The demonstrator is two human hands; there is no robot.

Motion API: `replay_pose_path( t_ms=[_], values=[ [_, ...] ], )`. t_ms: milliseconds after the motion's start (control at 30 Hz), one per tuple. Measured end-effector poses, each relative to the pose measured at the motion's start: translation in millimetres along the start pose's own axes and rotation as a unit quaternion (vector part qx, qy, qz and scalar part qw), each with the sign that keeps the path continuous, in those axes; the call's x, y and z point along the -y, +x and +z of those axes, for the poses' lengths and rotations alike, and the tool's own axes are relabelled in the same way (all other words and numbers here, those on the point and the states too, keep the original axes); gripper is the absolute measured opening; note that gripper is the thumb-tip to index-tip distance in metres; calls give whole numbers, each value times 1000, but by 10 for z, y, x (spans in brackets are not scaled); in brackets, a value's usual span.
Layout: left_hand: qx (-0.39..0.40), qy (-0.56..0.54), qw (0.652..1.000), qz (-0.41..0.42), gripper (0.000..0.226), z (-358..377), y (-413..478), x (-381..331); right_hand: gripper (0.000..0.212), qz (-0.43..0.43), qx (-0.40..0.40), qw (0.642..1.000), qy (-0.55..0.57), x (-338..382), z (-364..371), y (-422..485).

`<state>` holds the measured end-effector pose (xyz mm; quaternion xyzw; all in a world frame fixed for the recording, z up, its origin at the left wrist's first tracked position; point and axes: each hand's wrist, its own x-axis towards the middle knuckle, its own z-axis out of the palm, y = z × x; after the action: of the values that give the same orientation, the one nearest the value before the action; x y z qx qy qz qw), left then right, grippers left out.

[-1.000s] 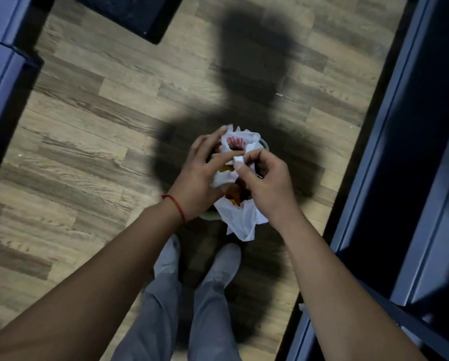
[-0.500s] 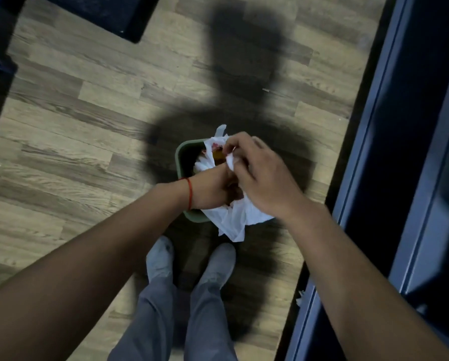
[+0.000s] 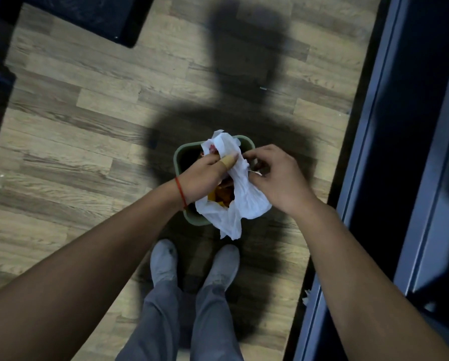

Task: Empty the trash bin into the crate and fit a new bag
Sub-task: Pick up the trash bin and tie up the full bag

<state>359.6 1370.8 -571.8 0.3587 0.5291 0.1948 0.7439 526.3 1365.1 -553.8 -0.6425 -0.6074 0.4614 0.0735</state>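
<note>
Both hands are down at the bin, and much is hidden: the left hand (image 3: 205, 175) covers the near-left rim of the green trash bin (image 3: 179, 155), the right hand (image 3: 275, 178) blocks its right side, and the orange and red rubbish between them is too dark to identify. The left hand is clenched on the white bag (image 3: 240, 194), thumb pressed across the plastic; the right hand pinches the bag's edge just beside it. The bin stands upright, mouth facing up, directly under the grip, with the bag's loose tail spilling over the near rim toward two grey shoes (image 3: 224, 264). Below lies a wood-plank floor (image 3: 75, 126) under a heavy shadow; right of the grip runs dark blue furniture (image 3: 413, 152), cut off by the frame.
</note>
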Motion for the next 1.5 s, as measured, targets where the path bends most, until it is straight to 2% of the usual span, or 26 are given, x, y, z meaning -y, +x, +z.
replay_pose_path(
  t_ms=[67, 200, 300, 400, 467, 567, 633, 767, 833, 867, 900, 967, 1033, 1100, 1167, 1233, 1267, 1333, 1400, 1433, 1500],
  values=[
    [10, 1, 1000, 0, 24, -10, 2, 24, 36, -25, -29, 999, 2, -5, 40, -40],
    [28, 52, 998, 14, 30, -80, 26, -1, 19, -35, -100, 991, 78, 35, 103, -85],
    [50, 144, 988, 1, 39, -279, 97, -31, 8, 31, -95, 977, 190, 85, 183, -128],
    [78, 236, 968, -28, 39, -364, 164, -64, 13, 47, -82, 958, 270, 128, 361, -201],
    [82, 206, 973, -56, 36, -357, 161, -62, 15, -7, -101, 972, 212, 101, 484, -258],
    [124, 51, 985, -113, 35, -386, 200, -18, 15, -104, -153, 979, 84, -47, 646, -336],
    [120, -13, 984, -128, 33, -417, 214, -17, 21, -111, -136, 984, 34, -145, 700, -373],
    [139, -40, 980, -133, 26, -438, 142, -5, 40, -123, -42, 989, -77, -301, 705, -372],
    [137, 6, 979, -150, 24, -478, 121, 30, 45, -133, 25, 979, -155, -336, 686, -355],
    [127, 62, 978, -153, 23, -486, 118, 38, 45, -134, 51, 974, -178, -334, 678, -338],
    [112, 134, 973, -149, 23, -478, 108, 30, 43, -133, 69, 972, -180, -328, 672, -316],
    [82, 288, 947, -119, 24, -440, 78, -17, 38, -111, 84, 984, -112, -299, 633, -259],
    [63, 363, 925, -94, 21, -442, 53, -9, 38, -77, 75, 993, -37, -283, 578, -190],
    [78, 370, 922, -89, 18, -471, 9, 31, 35, -79, 57, 995, -35, -272, 522, -136],
    [76, 338, 936, -71, 11, -491, -35, 69, 28, -79, 24, 997, -9, -250, 486, -89],
    [57, 298, 952, -32, 22, -494, -49, 67, 37, -56, 4, 998, 22, -184, 469, -22],
    [45, 288, 957, -12, 28, -494, -48, 64, 46, -45, 20, 999, 11, -146, 462, 29],
    [37, 296, 955, 12, 31, -485, -37, 75, 50, -20, 117, 992, -45, -56, 444, 157],
    [40, 354, 934, 38, 29, -480, 5, 113, 36, -3, 206, 977, -61, 6, 424, 306],
    [31, 400, 915, 49, 26, -474, 30, 147, 30, 10, 221, 974, -47, 26, 420, 366],
    [-22, 474, 875, 90, 16, -467, 78, 252, 26, 38, 198, 979, -6, 36, 408, 474]
  ],
)
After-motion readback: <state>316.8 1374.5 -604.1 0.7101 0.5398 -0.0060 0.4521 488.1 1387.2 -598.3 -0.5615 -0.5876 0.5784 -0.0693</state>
